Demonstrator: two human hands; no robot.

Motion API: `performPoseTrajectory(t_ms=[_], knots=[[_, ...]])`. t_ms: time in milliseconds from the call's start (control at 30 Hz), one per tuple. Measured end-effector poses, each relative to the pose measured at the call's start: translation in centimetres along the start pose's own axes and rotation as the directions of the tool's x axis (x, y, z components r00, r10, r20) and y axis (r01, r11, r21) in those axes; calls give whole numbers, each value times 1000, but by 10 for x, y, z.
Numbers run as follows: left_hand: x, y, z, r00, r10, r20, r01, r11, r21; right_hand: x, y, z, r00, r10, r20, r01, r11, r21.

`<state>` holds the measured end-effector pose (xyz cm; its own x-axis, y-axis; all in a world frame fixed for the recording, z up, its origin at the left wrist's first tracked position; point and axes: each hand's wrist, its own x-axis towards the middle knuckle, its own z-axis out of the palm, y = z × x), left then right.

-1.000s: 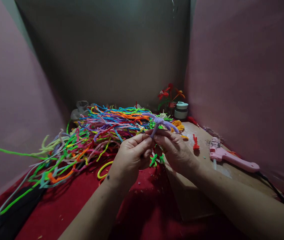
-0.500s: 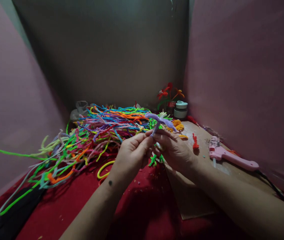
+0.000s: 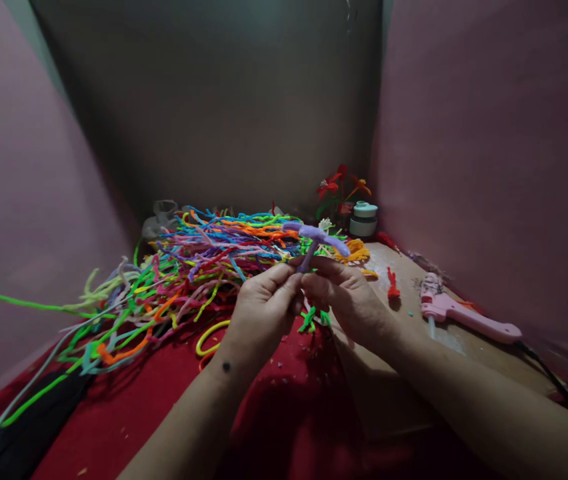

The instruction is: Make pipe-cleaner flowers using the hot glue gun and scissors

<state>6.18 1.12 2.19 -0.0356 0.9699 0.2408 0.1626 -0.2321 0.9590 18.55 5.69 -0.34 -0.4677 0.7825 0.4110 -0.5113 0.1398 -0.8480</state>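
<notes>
A purple pipe-cleaner flower (image 3: 317, 235) stands upright between my hands, its petals spread sideways on top of a short stem. My left hand (image 3: 268, 300) pinches the lower end of that stem between thumb and fingers. From the other side, my right hand (image 3: 349, 293) closes its thumb and fingers on the same stem, close against the left fingertips. The very bottom of the stem is hidden by the fingers. Just beyond the hands lies a large heap of multicoloured pipe cleaners (image 3: 214, 247).
A pink glue gun (image 3: 469, 319) lies on a brown board (image 3: 384, 257) at right, near a small red pipe-cleaner piece (image 3: 393, 285). Behind stand a mint-lidded jar (image 3: 363, 220) and red flowers (image 3: 331, 187). Green pieces (image 3: 309, 321) rest on the red cloth (image 3: 174, 407).
The purple flower has turned slightly between my fingers, so its petals now spread flatter and more show on the left. Both hands keep their grip; the view has shifted a little.
</notes>
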Motion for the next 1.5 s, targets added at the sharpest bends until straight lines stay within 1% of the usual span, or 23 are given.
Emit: performPoseTrajectory(t_ms=[67,200,267,400,533,600,667,733,767,800,833,867,900,933,1000,1033,1100,1133,1200,1267,1333,1400,1500], knots=[[1,1,-1,998,-52,38,55,994,-91,1,-1,0,999,31,-18,-31,999,13],[2,0,-3,986,-112,123,141,956,-257,3,4,-3,984,151,-94,-141,985,103],[3,0,-4,978,-130,165,178,930,-322,4,8,-6,979,171,-109,-156,979,130],[4,-3,-8,949,-130,289,251,866,-433,6,11,-7,990,119,-79,-109,986,126],[6,-10,-13,893,-130,431,356,790,-499,4,8,-6,994,110,-19,-108,990,87],[7,-12,-14,871,-136,473,399,756,-518,3,7,-6,993,117,11,-118,989,88],[7,-11,-13,861,-141,488,411,758,-506,2,7,-6,994,103,17,-105,990,96],[6,-9,-10,879,-164,448,374,819,-435,3,8,-5,995,95,-4,-95,991,98],[5,-7,-8,904,-175,389,325,874,-361,3,10,-4,995,98,-20,-95,990,99],[5,-6,-5,938,-168,304,250,935,-252,4,11,-4,995,93,-38,-89,991,102],[4,-6,-2,972,-126,199,150,983,-109,5,13,-4,995,81,-56,-75,992,101],[2,-7,0,995,-38,95,32,998,63,5,14,-4,995,61,-75,-54,994,97],[2,-9,3,997,80,15,-81,967,240,6,15,-4,995,37,-90,-29,996,88],[1,-12,4,979,203,-33,-173,901,399,6,16,-4,994,9,-105,-2,997,74],[0,-18,6,924,382,-33,-285,741,608,6,17,-5,992,-29,-124,33,999,34],[0,-21,5,905,424,-10,-313,684,658,6,16,-6,992,-32,-125,34,999,13],[1,-24,3,897,440,33,-344,652,675,5,15,-8,993,-26,-113,23,999,-23],[2,-24,2,905,425,34,-341,675,655,5,14,-8,995,-17,-102,14,999,-36],[3,-21,0,938,346,4,-288,775,563,4,11,-8,997,3,-82,-8,998,-65],[3,-15,-1,974,226,-22,-197,890,411,4,9,-8,996,20,-83,-27,997,-75],[2,-8,-1,995,101,-4,-98,968,231,3,8,-8,996,37,-83,-41,998,-46],[1,-2,-1,999,2,38,-5,998,64,3,7,-9,997,36,-65,-35,999,6],[-1,3,-1,989,-77,127,95,985,-144,4,5,-10,999,33,-33,-31,997,68]])
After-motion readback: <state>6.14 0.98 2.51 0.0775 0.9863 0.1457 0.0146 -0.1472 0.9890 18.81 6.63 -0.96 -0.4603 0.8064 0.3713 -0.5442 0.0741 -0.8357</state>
